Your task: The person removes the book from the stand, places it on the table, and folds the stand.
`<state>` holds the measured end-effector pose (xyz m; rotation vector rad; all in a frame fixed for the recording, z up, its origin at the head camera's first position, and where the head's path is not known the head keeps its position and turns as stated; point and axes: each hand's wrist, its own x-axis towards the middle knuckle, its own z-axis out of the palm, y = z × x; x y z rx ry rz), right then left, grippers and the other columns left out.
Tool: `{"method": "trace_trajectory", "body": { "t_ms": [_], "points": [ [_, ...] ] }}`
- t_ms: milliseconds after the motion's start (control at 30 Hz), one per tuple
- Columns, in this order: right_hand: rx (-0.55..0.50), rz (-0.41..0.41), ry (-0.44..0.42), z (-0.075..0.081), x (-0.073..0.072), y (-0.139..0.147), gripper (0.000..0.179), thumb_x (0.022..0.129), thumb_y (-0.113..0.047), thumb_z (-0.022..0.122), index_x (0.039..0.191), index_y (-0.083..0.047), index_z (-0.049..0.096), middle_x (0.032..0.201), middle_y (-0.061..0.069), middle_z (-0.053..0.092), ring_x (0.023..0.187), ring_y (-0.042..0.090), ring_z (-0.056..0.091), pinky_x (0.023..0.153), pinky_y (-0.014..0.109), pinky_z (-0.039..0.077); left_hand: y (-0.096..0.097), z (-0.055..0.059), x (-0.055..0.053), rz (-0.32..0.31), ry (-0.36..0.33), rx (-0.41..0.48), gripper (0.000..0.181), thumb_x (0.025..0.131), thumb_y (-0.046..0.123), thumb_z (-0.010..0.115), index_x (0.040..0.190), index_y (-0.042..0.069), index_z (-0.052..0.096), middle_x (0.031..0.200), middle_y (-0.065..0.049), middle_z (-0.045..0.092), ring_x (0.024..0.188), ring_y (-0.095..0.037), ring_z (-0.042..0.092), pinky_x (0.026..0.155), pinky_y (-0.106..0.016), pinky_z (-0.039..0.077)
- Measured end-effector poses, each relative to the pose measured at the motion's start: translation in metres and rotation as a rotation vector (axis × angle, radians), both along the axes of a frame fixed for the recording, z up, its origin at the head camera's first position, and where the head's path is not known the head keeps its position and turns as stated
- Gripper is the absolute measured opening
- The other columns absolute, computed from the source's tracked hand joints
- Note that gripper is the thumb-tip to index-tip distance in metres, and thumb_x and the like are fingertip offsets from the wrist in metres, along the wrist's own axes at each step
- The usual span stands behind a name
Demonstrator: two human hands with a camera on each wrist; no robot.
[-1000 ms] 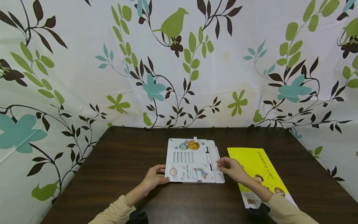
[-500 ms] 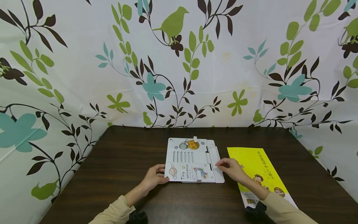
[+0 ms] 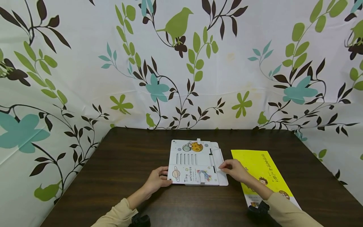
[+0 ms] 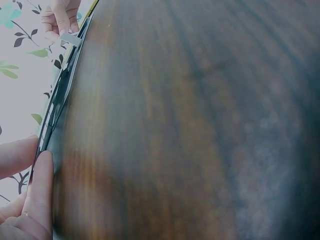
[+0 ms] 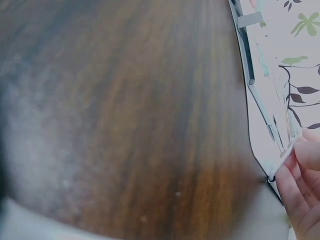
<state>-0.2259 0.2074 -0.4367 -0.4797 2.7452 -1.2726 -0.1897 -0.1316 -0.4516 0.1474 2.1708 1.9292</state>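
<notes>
A white folding book stand (image 3: pixel 181 160), printed with planets and the words "Tiny universe", lies flat on the dark wooden table. At its near left corner my left hand (image 3: pixel 155 179) holds the edge, thumb on top and fingers against the side. The left wrist view shows that thumb and fingers (image 4: pixel 40 185) gripping the thin edge. On the stand's right side my right hand (image 3: pixel 234 170) pinches a white flap (image 3: pixel 224 176). Seen from the right wrist, the flap (image 5: pixel 282 161) is tilted up between thumb and fingers. White clips (image 3: pixel 202 179) sit on the stand's near and far edges.
A yellow book (image 3: pixel 256 160) with a cartoon child on its cover lies to the right, partly under my right forearm. Behind the table (image 3: pixel 136 145) hangs a white cloth (image 3: pixel 215 72) patterned with leaves and birds.
My right fingertips have shifted slightly toward me and left along the flap. The left hand and the stand keep their places; the head view has moved a little.
</notes>
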Motion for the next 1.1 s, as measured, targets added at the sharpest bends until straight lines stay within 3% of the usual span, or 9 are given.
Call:
{"method": "trace_trajectory", "body": {
  "t_ms": [633,867,1100],
  "points": [
    [0.098,0.152,0.040,0.008,-0.010,-0.007,0.008,0.077,0.003,0.066,0.081,-0.001,0.071,0.080,0.007,0.066,0.070,0.015,0.050,0.059,0.020,0.043,0.001,0.001,0.001,0.001,-0.012,0.017,0.061,0.072,-0.011,0.067,0.124,-0.018,0.036,0.103,-0.022,0.052,0.081,-0.017,0.059,0.069,-0.029,0.054],
    [0.117,0.147,0.046,0.010,-0.009,-0.009,0.006,0.077,0.002,0.066,0.080,-0.001,0.071,0.079,0.009,0.066,0.067,0.014,0.049,0.057,0.020,0.042,0.001,0.002,0.001,-0.001,-0.002,0.018,0.060,0.072,-0.012,0.066,0.124,-0.018,0.036,0.103,-0.022,0.053,0.081,-0.017,0.059,0.069,-0.029,0.054],
    [0.092,0.100,0.101,0.015,0.003,-0.025,0.011,0.080,-0.003,0.065,0.091,-0.001,0.068,0.082,0.005,0.065,0.073,0.014,0.054,0.066,0.024,0.051,0.000,0.002,0.001,-0.004,-0.009,0.018,0.060,0.072,-0.011,0.066,0.124,-0.018,0.036,0.103,-0.022,0.053,0.081,-0.017,0.059,0.069,-0.029,0.054]
  ]
}}
